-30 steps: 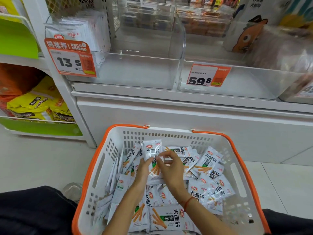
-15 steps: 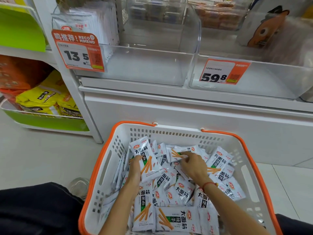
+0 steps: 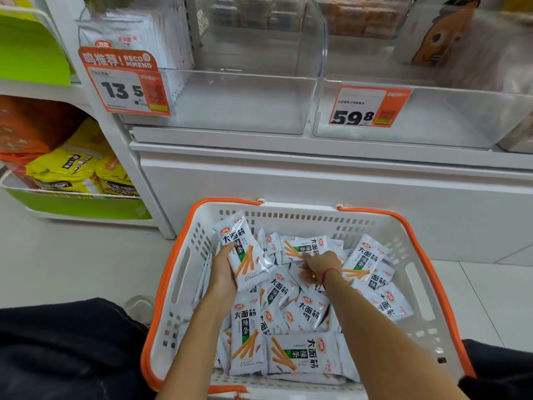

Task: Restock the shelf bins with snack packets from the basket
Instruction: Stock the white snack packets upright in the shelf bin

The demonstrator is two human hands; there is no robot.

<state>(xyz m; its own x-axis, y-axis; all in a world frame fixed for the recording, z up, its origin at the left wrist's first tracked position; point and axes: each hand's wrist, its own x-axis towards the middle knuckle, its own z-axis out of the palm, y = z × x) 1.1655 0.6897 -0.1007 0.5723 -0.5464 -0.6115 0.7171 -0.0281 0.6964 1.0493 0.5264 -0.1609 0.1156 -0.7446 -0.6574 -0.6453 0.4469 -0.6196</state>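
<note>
Under your fingers: basket (image 3: 184,272) of loose packets.
Left hand (image 3: 223,269): you gripped an upright packet (image 3: 245,252).
Right hand (image 3: 318,265): you pinched a sideways packet (image 3: 305,248).

Bright, even shop light from overhead, hardly any shadows. The clear bins (image 3: 242,102) carry soft glare, and toward one and two o'clock everything smears; straight shelf edges (image 3: 317,151) bow near the borders.

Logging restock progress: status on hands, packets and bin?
Left hand grips a packet stack. Right hand pinching a packet in the basket. Clear bin unobstructed.
</note>
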